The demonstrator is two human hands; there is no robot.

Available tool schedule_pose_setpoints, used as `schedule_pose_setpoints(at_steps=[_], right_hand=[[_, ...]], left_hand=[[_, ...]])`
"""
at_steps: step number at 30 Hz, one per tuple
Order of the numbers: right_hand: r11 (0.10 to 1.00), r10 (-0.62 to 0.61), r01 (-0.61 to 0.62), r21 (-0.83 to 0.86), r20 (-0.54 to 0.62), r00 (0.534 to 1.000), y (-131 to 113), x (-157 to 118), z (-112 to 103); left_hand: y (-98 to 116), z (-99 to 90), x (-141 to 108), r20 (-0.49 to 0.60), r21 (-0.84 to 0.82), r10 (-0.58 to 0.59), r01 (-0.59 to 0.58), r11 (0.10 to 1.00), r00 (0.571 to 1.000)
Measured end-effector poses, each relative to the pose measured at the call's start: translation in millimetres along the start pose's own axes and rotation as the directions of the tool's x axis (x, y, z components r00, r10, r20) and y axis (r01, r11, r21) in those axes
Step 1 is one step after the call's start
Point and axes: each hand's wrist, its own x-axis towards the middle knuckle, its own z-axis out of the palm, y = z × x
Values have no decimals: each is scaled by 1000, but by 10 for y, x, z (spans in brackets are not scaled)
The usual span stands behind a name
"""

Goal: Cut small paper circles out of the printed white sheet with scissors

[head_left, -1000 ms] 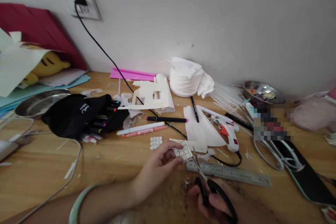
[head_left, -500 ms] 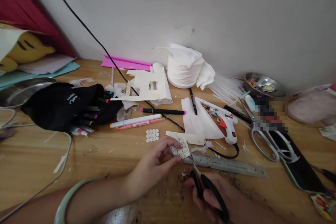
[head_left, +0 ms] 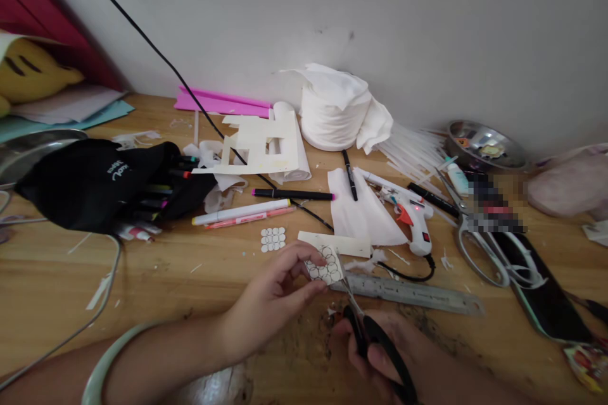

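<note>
Between the thumb and fingers of my left hand (head_left: 280, 291) is a small piece of white paper (head_left: 327, 267) with circles drawn on it in black. My right hand (head_left: 375, 348) grips black-handled scissors (head_left: 360, 319), their blades pointing up at the paper's right edge. How far the blades are parted is hard to see. Behind my left hand, a block of small white discs (head_left: 273, 239) in rows lies on the wood. A steel ruler (head_left: 413, 293) lies just beyond the scissors, and a cream paper strip (head_left: 349, 244) lies behind the held paper.
To the right are a glue gun (head_left: 418, 228), large white-handled scissors (head_left: 484, 256) and a phone (head_left: 553, 304). A black marker pouch (head_left: 99, 183) lies left. Markers (head_left: 294, 194), cut cardboard (head_left: 256, 149) and a white tissue roll (head_left: 332, 114) stand behind. A black cable (head_left: 156, 47) hangs across.
The camera view has shifted slightly, so the things on the table appear a little displaced. Both hands keep nearly the same pose, the scissors still at the paper's edge.
</note>
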Motion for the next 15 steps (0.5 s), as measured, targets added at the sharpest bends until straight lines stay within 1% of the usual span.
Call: schedule_pose_setpoints(at_steps=[7, 10, 12, 15], right_hand=[[1000, -21, 21, -2, 33, 999, 168, -23, -48], [1000, 6, -6, 2, 16, 1000, 231, -29, -50], [1000, 9, -9, 21, 7, 1000, 231, -21, -40], [999, 6, -6, 47, 9, 1000, 161, -13, -20]], left_hand=[[42, -7, 31, -17, -14, -77, 77, 997, 997], [50, -6, 41, -28, -33, -91, 90, 995, 995], [57, -6, 48, -31, -69, -105, 103, 992, 994], [75, -8, 61, -24, -127, -139, 135, 983, 990]])
